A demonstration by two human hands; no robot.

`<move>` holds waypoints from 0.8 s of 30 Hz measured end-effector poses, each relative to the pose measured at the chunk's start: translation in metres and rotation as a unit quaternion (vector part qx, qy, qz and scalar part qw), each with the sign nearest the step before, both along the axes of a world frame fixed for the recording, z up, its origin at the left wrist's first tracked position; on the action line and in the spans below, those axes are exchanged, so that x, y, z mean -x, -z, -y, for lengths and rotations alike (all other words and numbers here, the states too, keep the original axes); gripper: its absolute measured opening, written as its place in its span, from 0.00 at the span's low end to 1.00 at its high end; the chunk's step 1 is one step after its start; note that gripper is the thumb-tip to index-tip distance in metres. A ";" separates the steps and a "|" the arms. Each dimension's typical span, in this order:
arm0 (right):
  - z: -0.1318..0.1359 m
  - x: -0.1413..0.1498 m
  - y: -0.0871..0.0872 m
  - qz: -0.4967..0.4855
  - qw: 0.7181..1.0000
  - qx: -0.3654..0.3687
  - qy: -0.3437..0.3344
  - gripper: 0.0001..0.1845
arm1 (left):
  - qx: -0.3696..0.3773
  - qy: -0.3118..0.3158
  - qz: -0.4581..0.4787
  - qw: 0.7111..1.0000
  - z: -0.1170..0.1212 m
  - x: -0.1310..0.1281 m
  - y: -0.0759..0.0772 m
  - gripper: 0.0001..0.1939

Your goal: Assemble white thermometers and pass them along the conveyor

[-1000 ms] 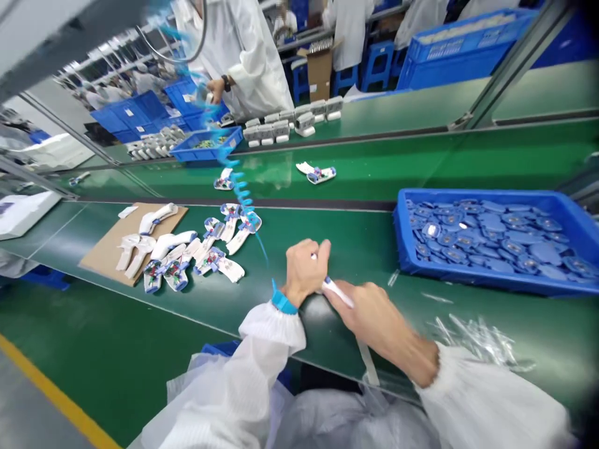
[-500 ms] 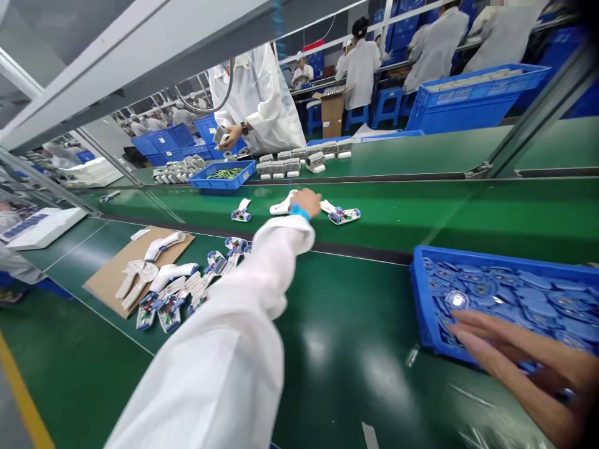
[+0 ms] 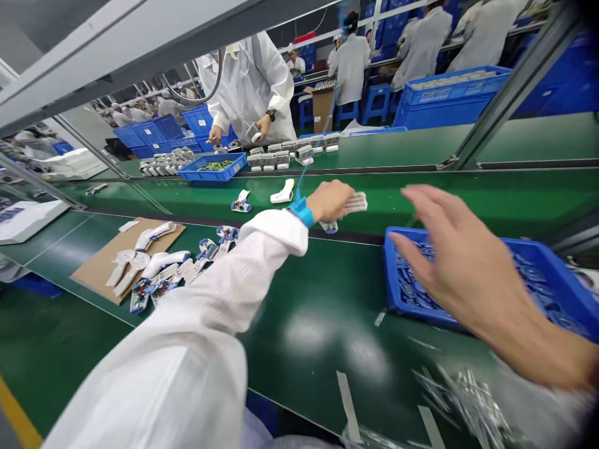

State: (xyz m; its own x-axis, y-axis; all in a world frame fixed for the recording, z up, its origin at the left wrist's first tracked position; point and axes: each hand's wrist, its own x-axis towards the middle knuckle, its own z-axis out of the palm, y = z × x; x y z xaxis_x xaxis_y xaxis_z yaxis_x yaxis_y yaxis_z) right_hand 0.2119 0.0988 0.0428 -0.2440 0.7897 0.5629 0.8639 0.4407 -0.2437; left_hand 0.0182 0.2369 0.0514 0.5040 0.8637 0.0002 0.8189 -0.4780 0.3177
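My left hand (image 3: 331, 201) reaches far out over the green belt (image 3: 421, 199) and is closed on a white device half (image 3: 353, 203) with a part hanging below it. A blue wrist strap (image 3: 302, 212) circles that wrist. My right hand (image 3: 449, 249) hovers with its fingers spread above the blue bin (image 3: 397, 299) of blue flat parts and holds nothing. A white shell (image 3: 283, 192) lies alone on the belt to the left of my left hand.
Several white and blue device halves (image 3: 163, 268) lie on and beside a cardboard sheet (image 3: 93, 271) at the left. A person in white (image 3: 248, 81) works across the belt beside a small blue tray (image 3: 214, 168) and rows of grey units (image 3: 281, 156). Clear plastic scraps (image 3: 458, 399) lie near me.
My left hand let go of a white shell on the belt and moved right onto another device half. My right hand rose out of the blue bin and swung left, fingers spread.
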 end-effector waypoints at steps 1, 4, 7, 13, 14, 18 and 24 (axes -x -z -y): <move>-0.006 0.012 -0.006 0.049 0.999 0.003 -0.005 0.32 | -0.005 0.033 -0.009 0.999 0.022 0.003 -0.006 0.08; -0.002 0.037 -0.002 0.111 0.984 0.136 -0.010 0.22 | -0.041 0.123 -0.013 0.992 0.098 0.016 -0.004 0.16; 0.037 0.037 0.021 -0.008 0.964 0.264 -0.020 0.14 | -0.109 0.019 0.148 0.983 0.169 0.030 0.026 0.28; 0.129 0.017 0.065 -0.200 0.924 0.324 0.027 0.24 | 0.191 -0.199 0.416 0.867 0.250 0.035 0.087 0.17; 0.137 0.017 0.067 -0.196 0.936 0.291 0.033 0.25 | 0.213 -0.195 0.417 0.862 0.256 0.031 0.090 0.15; 0.149 0.030 0.063 -0.111 0.981 0.155 -0.019 0.20 | 0.149 -0.136 0.331 0.922 0.271 0.017 0.087 0.13; 0.164 -0.006 0.058 -0.101 0.987 0.126 0.023 0.14 | 0.198 -0.177 0.305 0.914 0.270 0.013 0.081 0.18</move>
State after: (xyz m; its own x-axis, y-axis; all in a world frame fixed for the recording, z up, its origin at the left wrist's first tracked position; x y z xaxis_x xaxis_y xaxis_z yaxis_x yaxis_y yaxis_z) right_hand 0.2174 -0.0651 -0.0151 -0.1082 0.9180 0.3815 0.8041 0.3065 -0.5093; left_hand 0.0052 -0.0335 -0.0298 0.2027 0.9660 -0.1604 0.5119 0.0351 0.8583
